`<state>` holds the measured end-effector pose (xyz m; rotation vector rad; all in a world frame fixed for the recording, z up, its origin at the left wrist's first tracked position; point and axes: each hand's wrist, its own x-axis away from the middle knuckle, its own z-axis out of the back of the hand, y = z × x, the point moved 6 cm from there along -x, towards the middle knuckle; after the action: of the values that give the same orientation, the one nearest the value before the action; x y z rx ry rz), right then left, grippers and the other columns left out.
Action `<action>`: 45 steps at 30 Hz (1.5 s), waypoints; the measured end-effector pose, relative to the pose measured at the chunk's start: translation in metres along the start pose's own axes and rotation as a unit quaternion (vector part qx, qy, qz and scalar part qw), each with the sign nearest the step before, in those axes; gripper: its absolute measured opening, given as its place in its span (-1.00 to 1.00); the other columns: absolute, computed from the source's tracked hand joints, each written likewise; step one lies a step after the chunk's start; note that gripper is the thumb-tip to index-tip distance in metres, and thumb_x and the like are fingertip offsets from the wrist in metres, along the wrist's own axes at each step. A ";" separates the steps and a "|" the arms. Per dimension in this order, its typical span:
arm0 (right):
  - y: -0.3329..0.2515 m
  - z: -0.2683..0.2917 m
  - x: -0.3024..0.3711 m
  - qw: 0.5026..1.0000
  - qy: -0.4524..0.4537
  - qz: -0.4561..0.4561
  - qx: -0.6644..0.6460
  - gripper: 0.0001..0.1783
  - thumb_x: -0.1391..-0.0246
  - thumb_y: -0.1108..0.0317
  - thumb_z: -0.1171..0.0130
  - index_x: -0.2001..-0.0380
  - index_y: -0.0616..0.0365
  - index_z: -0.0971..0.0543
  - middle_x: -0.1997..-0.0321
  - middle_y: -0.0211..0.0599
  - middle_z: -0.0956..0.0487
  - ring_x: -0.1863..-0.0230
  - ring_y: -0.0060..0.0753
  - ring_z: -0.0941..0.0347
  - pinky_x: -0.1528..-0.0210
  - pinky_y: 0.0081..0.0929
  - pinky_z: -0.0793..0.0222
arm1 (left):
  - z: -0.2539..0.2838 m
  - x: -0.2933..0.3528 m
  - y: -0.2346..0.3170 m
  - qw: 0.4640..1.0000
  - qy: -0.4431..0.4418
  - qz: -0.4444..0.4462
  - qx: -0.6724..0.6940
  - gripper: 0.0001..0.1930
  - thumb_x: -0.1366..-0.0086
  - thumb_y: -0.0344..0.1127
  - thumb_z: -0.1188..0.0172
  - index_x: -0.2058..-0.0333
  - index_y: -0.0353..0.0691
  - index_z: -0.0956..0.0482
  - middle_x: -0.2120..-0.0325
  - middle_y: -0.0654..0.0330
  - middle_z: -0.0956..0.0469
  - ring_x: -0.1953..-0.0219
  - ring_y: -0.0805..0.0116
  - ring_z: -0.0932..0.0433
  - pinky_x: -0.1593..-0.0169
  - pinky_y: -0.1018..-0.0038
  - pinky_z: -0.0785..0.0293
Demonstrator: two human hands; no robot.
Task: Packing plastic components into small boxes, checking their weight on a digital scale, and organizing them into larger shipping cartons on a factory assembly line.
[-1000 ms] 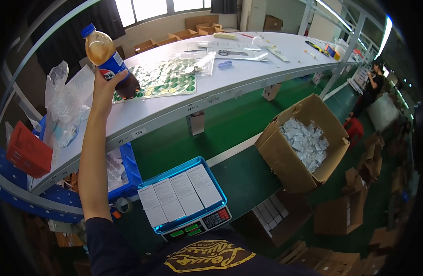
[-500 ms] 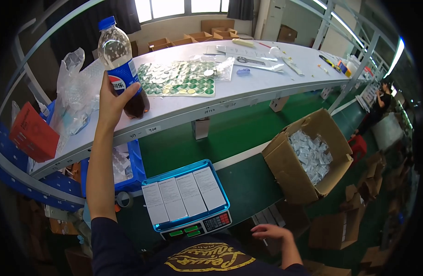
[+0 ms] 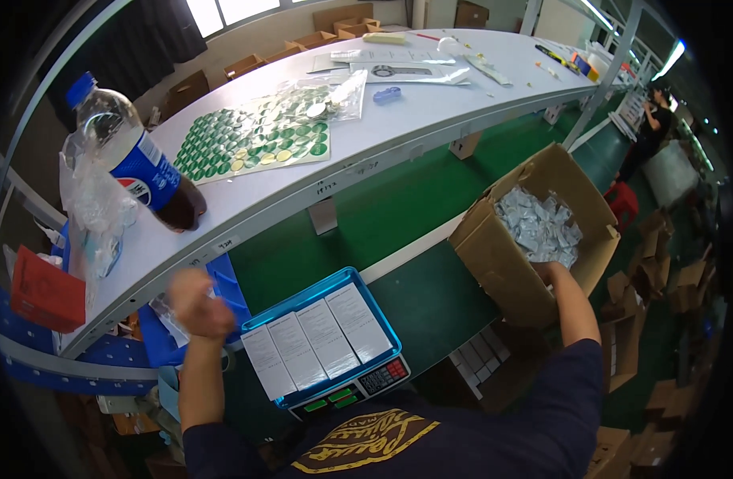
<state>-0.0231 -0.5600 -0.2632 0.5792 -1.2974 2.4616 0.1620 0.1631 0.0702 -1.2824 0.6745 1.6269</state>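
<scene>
My left hand point(image 3: 200, 303), smeared by motion, is in the air over the blue bin, left of the scale, and its fingers cannot be made out. Behind it, on the white shelf, a plastic bottle point(image 3: 147, 172) of dark drink with a blue cap stands by itself. My right hand point(image 3: 548, 273) reaches into an open cardboard box point(image 3: 494, 259) among small silvery-white packets point(image 3: 534, 219); its fingers are hidden there. Between my arms, several white boxes point(image 3: 302, 345) lie side by side on the blue tray of a digital scale point(image 3: 358, 389).
Sheets of round green stickers point(image 3: 231, 144) lie on the white shelf point(image 3: 254, 191), beside clear plastic bags point(image 3: 95, 199). A red box point(image 3: 47, 289) is at the left and a blue bin point(image 3: 232, 297) below. Cardboard boxes crowd the right; a person point(image 3: 656, 120) stands farther off.
My left hand has let go of the bottle and come down toward me; the bottle stays on the shelf. My right hand has moved from beside the scale into the cardboard box.
</scene>
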 end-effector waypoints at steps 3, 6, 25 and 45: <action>0.014 0.004 0.023 0.926 -0.071 0.370 0.038 0.15 0.22 0.05 -0.51 -0.39 -0.11 -0.04 -0.29 0.04 -0.35 -0.22 0.02 -0.38 -0.25 -0.12 -0.30 | -0.094 0.063 -0.008 0.931 -0.288 0.189 0.123 -0.70 -0.06 -0.34 -0.34 0.21 -0.27 -0.56 0.47 0.09 -0.55 0.50 0.14 -0.52 0.35 0.33 -0.46; 0.062 -0.014 -0.026 0.958 0.056 -0.272 -0.073 -0.01 0.27 0.04 -0.51 -0.24 0.11 -0.29 -0.15 0.08 -0.48 -0.18 -0.01 -0.43 -0.17 -0.18 -0.37 | -0.174 0.148 -0.079 0.793 -0.370 0.463 0.142 -0.44 -0.05 -0.16 -0.43 0.02 -0.31 -0.48 0.20 0.03 -0.55 0.22 0.14 -0.54 0.16 0.34 -0.48; -0.048 0.105 0.068 0.890 0.429 -0.114 0.102 -0.39 0.03 0.15 -0.38 -0.10 0.11 -0.48 0.08 -0.13 -0.59 0.02 -0.22 -0.50 0.00 -0.34 -0.41 | -0.276 0.115 -0.056 0.814 -0.277 0.419 0.291 -0.19 0.02 -0.27 -0.49 -0.19 -0.31 -0.30 -0.11 0.00 -0.40 -0.19 0.14 -0.38 -0.22 0.34 -0.30; -0.508 -0.198 0.159 0.908 0.256 0.324 -0.075 -0.63 -0.01 0.50 -0.32 0.12 0.26 -0.43 0.15 -0.11 -0.55 0.08 -0.21 -0.55 0.10 -0.35 -0.50 | -0.107 0.020 0.147 0.921 -0.096 0.356 0.124 0.08 0.30 -0.30 -0.62 -0.27 -0.19 -0.22 0.00 0.03 -0.41 -0.04 0.02 -0.35 -0.09 0.17 -0.28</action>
<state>0.0185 -0.1044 0.0741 -0.6121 -1.5848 2.6701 0.0758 0.0169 0.0012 -0.7025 1.2753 2.1168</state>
